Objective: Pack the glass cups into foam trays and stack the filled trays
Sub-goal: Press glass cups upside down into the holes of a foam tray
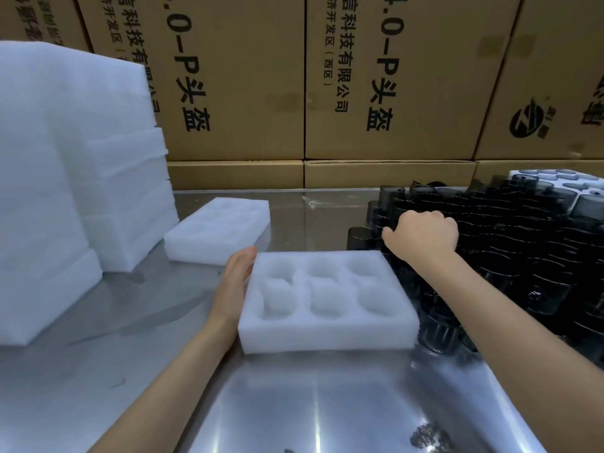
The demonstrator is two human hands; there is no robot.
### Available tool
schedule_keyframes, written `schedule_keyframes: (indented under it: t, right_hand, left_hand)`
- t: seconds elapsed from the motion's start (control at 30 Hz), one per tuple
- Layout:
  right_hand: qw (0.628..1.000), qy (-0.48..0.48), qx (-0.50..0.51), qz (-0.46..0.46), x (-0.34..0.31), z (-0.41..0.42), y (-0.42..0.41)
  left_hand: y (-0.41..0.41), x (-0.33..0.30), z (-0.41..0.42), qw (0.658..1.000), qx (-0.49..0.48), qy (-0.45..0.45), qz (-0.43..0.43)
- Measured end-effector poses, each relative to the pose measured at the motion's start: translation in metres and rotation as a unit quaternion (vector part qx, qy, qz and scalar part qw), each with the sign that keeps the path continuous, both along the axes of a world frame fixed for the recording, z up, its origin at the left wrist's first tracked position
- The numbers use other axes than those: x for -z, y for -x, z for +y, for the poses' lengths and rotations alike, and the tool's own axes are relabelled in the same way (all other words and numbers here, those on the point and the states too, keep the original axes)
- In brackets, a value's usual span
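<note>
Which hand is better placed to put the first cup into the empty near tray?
Right. The right hand already rests on the dark glass cups beside the foam tray, while the left hand lies flat against the tray's left edge, steadying it.

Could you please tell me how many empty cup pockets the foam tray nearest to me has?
6. The near foam tray holds two rows of three pockets, a far row and a near row, all empty. The left hand rests against its left edge.
</note>
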State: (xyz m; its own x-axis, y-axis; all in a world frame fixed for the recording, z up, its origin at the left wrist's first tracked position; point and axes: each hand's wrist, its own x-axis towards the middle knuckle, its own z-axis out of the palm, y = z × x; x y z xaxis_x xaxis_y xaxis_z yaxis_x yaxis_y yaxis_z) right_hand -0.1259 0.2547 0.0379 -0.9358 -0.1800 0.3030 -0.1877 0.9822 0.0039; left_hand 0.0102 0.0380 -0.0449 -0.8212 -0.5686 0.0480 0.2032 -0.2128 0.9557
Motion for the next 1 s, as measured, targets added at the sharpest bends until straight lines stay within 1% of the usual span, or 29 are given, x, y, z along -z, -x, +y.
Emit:
schedule_keyframes:
  t: [0.07, 0.13, 0.2, 0.27, 0.3, 0.37, 0.43, 0.5, 0.57, 0.73, 0.83, 1.0]
  right_hand:
    - [1.0, 0.017, -0.005, -0.009, -0.003, 0.0, -0.001]
    - [0.998, 0.059, -0.022, -0.005, -0.008, 0.001, -0.005]
    - [0.989, 0.119, -0.071, 0.048, -0.014, 0.002, -0.012]
    - [0.964, 0.163, -0.173, 0.119, -0.019, -0.002, -0.027]
    - [0.947, 0.176, -0.235, 0.133, -0.021, -0.007, -0.036]
    - [0.917, 0.179, -0.338, 0.108, -0.02, -0.023, -0.054]
    - [0.905, 0.146, -0.394, 0.069, -0.01, -0.045, -0.066]
    - [0.904, 0.101, -0.412, 0.045, 0.005, -0.064, -0.073]
    - [0.905, 0.08, -0.417, 0.03, 0.019, -0.075, -0.075]
    - [0.905, 0.075, -0.417, 0.026, 0.023, -0.08, -0.072]
    - [0.908, 0.091, -0.408, 0.006, 0.022, -0.086, -0.076]
    - [0.912, 0.108, -0.395, -0.011, 0.026, -0.086, -0.076]
  left_hand:
    - [0.001, 0.001, 0.0, 1.0, 0.009, 0.015, -0.001]
    - [0.001, 0.001, 0.001, 0.999, 0.008, 0.035, -0.001]
    - [0.001, -0.003, 0.002, 1.0, -0.005, 0.028, 0.008]
    - [-0.002, -0.007, -0.001, 0.997, -0.025, 0.063, 0.024]
    - [-0.002, -0.009, -0.003, 0.994, -0.033, 0.096, 0.029]
    - [-0.004, -0.013, -0.005, 0.989, -0.037, 0.139, 0.034]
    - [-0.004, -0.014, -0.006, 0.986, -0.041, 0.158, 0.03]
    - [-0.005, -0.013, -0.004, 0.986, -0.038, 0.163, 0.024]
    - [-0.006, -0.011, -0.003, 0.985, -0.028, 0.17, 0.023]
    - [-0.006, -0.011, 0.002, 0.981, 0.009, 0.192, 0.026]
    - [-0.005, -0.01, -0.001, 0.979, 0.016, 0.203, 0.016]
    - [-0.008, -0.011, 0.001, 0.98, 0.033, 0.196, -0.003]
